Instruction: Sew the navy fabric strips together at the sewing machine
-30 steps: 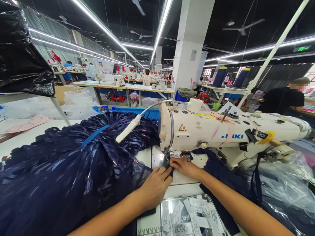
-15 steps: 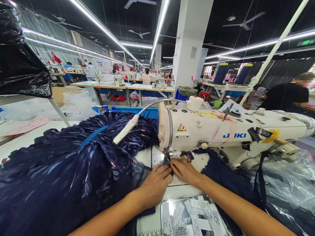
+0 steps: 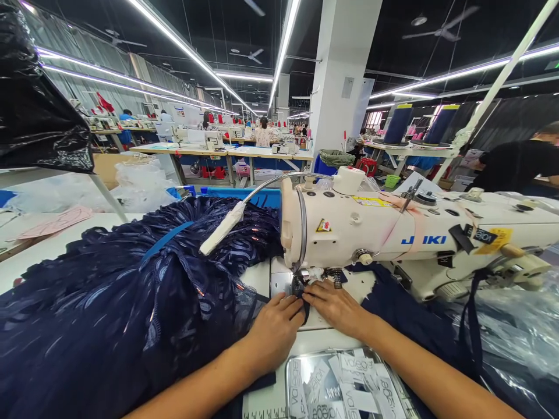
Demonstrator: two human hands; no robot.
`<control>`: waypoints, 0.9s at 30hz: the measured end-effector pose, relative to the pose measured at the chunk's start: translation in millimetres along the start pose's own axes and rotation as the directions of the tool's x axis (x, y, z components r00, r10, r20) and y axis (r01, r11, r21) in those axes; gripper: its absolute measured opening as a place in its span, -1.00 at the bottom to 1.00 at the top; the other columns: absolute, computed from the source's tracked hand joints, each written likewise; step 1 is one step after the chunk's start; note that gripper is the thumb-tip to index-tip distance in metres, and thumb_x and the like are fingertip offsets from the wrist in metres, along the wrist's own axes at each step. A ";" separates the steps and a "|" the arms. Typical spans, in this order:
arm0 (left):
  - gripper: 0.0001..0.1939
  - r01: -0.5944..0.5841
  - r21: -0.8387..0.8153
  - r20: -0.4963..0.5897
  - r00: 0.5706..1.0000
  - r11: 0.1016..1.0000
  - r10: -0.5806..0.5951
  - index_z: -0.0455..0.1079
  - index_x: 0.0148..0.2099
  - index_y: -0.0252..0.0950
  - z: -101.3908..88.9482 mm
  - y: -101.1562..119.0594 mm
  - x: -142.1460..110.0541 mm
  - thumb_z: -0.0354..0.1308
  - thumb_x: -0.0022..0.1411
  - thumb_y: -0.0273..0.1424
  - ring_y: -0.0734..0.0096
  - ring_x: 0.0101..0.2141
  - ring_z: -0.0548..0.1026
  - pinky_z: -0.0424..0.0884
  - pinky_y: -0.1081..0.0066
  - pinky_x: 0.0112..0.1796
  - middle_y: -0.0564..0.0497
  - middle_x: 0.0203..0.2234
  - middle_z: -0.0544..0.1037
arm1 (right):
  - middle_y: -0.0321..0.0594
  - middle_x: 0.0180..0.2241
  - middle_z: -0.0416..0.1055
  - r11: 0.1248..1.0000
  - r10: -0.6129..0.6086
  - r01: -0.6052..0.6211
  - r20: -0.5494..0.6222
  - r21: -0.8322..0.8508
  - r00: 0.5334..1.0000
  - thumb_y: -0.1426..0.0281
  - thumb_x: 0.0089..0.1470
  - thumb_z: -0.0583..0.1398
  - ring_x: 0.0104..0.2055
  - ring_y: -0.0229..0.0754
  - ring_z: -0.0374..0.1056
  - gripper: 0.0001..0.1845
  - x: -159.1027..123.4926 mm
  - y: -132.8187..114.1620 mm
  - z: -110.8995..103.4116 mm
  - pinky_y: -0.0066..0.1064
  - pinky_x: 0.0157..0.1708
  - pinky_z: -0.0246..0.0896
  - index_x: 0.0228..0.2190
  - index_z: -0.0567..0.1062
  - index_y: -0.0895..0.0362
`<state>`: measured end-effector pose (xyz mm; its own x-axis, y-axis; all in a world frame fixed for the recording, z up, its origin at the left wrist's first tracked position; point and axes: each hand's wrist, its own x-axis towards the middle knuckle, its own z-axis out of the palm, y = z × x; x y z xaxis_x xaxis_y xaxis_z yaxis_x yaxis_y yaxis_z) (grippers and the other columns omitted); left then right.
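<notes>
One navy garment pile (image 3: 131, 279); one left hand (image 3: 277, 327), fingers bunched by the near end of one black label (image 3: 297, 287) below one JUKI sewing machine (image 3: 349, 224) — long axis pointing away; one right hand (image 3: 335, 305), nearer, fingers bent along label's right edge. Pinching or pressing — can't tell.

Upper left: black plastic bag (image 3: 43, 110), shiny. Left edge: pink sheet (image 3: 59, 224), clear plastic (image 3: 142, 183) behind it. Upper centre-right: white pillar (image 3: 343, 70). Upper right: ceiling fan (image 3: 444, 32), long strip light (image 3: 463, 77). Right: two navy thread cones (image 3: 398, 125), yellow tops; green bin (image 3: 392, 181) below. Right edge: person in black (image 3: 513, 166). Mid-centre: far desk (image 3: 248, 152) with sewing machines (image 3: 213, 140), person in patterned top (image 3: 263, 137) beyond.
</notes>
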<state>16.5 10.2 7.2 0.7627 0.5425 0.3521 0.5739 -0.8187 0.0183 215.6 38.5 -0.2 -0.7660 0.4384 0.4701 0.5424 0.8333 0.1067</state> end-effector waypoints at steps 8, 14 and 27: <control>-0.66 0.071 0.001 0.026 0.997 0.997 -0.071 0.34 -0.08 -0.36 -6.7 3.0 -0.8 -0.06 0.09 -0.60 0.21 -0.06 0.35 0.22 0.16 0.00 -0.13 -0.06 0.43 | 0.00 -0.18 0.44 0.999 -0.017 0.018 0.007 -0.042 1.000 0.59 0.16 -0.04 -0.16 -0.14 0.36 -0.69 2.6 2.2 -1.3 -0.31 -0.17 0.32 -0.18 0.46 0.29; -0.68 0.142 0.034 0.085 0.986 0.989 -0.144 0.34 -0.05 -0.35 -7.1 3.8 5.4 -0.02 0.11 -0.56 0.18 -0.02 0.32 0.16 0.13 0.00 -0.15 -0.02 0.40 | -0.01 -0.12 0.43 0.992 0.014 -0.009 0.037 -0.123 0.999 0.63 0.10 0.01 -0.15 -0.11 0.37 -0.67 3.1 6.8 2.3 -0.29 -0.17 0.33 -0.14 0.45 0.29; -0.73 0.150 0.109 0.105 0.981 0.983 -0.161 0.34 -0.06 -0.36 2.2 -1.2 13.8 0.00 0.18 -0.56 0.18 -0.08 0.36 0.14 0.15 -0.03 -0.11 -0.06 0.43 | -0.04 -0.05 0.39 0.994 0.067 -0.057 0.114 -0.090 0.991 0.65 0.04 -0.03 -0.07 -0.11 0.35 -0.56 0.5 13.9 12.3 -0.25 -0.12 0.30 -0.07 0.42 0.23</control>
<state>27.0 19.1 9.9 0.6872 0.6842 0.2441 0.7108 -0.7027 -0.0314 218.5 54.4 -9.3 -0.7621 0.5292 0.3730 0.6142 0.7731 0.1581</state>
